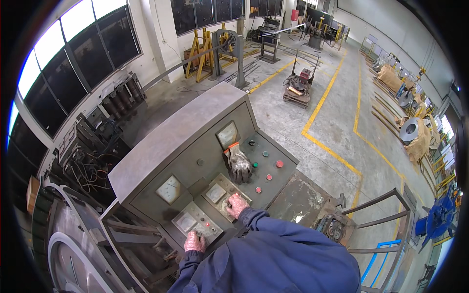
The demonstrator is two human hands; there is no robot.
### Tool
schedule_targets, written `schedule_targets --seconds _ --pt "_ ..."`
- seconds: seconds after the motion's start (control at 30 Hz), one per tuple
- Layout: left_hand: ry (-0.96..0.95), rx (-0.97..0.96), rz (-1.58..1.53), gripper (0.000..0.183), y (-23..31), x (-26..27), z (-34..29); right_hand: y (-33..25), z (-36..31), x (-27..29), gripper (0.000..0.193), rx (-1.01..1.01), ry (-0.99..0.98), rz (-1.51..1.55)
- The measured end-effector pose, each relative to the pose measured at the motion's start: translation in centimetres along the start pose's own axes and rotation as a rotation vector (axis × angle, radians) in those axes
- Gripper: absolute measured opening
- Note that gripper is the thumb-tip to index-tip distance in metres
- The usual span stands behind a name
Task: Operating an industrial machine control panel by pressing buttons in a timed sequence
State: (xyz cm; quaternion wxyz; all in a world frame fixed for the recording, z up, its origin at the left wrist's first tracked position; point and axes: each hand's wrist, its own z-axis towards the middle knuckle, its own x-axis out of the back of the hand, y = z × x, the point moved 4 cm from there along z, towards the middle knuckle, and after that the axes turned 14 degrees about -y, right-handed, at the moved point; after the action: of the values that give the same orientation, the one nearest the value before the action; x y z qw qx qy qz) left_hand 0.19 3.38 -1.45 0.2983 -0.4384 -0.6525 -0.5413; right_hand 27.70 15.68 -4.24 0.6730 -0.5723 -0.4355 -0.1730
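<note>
A grey control console (171, 132) stands before me, with two small control modules on its sloping panel. My left hand (194, 242) is closed at a knob on the nearer left module (188, 222), where a small red light glows. My right hand (237, 206) grips a round dial knob on the right module (215, 193); its fingers hide most of the knob. Both hands look covered by thin, clear gloves. Above the right hand a dirty grey work glove (239, 166) with an orange cuff lies on the panel. Two gauges, a left meter (168, 189) and an upper meter (227, 135), face me.
Red and green push buttons (269, 177) sit right of the work glove. A metal railing (381, 219) and a blue reel-like machine (437, 217) stand at the right. Yellow floor lines (322, 141) lead past a wheeled cart (299, 84). Large round machinery (71, 254) is at left.
</note>
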Motion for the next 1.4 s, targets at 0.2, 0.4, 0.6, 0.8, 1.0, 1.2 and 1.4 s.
schedule_targets --seconds 0.2,0.4,0.6,0.8,1.0,1.2,1.4 --pt "-0.015 0.004 0.004 0.038 -0.14 -0.08 0.09 0.07 0.02 -0.06 0.032 -0.018 0.006 0.011" --pt "-0.02 0.002 -0.005 0.039 0.21 0.21 0.03 -0.02 -0.15 0.08 0.031 -0.003 0.027 0.013" --pt "-0.03 0.018 -0.006 0.039 0.49 0.45 -0.03 -0.19 -0.22 0.29 0.031 -0.008 0.024 0.023" --pt "-0.02 0.003 0.0 0.038 0.41 0.39 -0.02 -0.06 -0.09 0.04 0.032 -0.013 0.024 0.013" --pt "-0.022 0.011 -0.021 0.037 0.28 0.26 0.05 0.07 0.01 -0.08 0.033 0.001 0.024 -0.008" --pt "-0.021 0.011 -0.006 0.038 -0.1 -0.1 0.14 0.01 0.02 -0.09 0.033 -0.007 0.021 -0.029" --pt "-0.014 0.0 -0.002 0.038 -0.11 -0.16 0.19 -0.12 -0.1 0.08 0.032 -0.016 0.025 -0.01"
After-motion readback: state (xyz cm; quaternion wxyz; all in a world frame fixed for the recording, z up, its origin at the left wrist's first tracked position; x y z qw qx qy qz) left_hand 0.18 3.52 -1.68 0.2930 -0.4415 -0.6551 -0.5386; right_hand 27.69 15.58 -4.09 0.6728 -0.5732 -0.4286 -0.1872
